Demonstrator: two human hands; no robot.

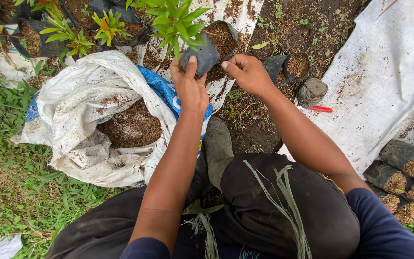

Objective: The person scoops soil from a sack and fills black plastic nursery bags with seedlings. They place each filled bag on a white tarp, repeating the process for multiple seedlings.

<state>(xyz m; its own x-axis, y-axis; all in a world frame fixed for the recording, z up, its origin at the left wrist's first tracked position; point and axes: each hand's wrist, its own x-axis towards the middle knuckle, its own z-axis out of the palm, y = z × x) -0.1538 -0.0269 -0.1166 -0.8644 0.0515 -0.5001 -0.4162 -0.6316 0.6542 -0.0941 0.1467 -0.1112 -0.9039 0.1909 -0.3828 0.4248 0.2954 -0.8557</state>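
Gripping a small black planting bag (202, 56), the left hand (190, 86) had its fingers wrapped up the bag's near side, thumb pressed against the plastic. A green seedling (176, 21) stood in that bag, leaves spreading above the fingers. The right hand (247, 72) was curled, fingertips pinched together at the edge of a second black bag (222, 38) filled with brown soil mix, which leaned just behind the first; whether it held the rim or a pinch of soil could not be told. Both bags sat over the edge of a white woven sheet (243, 12) dusted with soil.

Just below the left wrist lay a large white sack (82, 96), mouth open, showing brown mix (132, 127) inside and a blue lining (168, 93) along its right lip. The sack rested on grass (5, 182). A dark rubber boot (218, 144) stood between the forearms on bare dirt (293, 24).

Near the right hand were a small filled bag (297, 64), a grey lump (312, 91), and a red object (319, 109) at the edge of a second white sheet (389, 72). Filled black bags (401, 163) lay on their sides at that sheet's lower right corner. More seedlings in bags (73, 33) stood at upper left.
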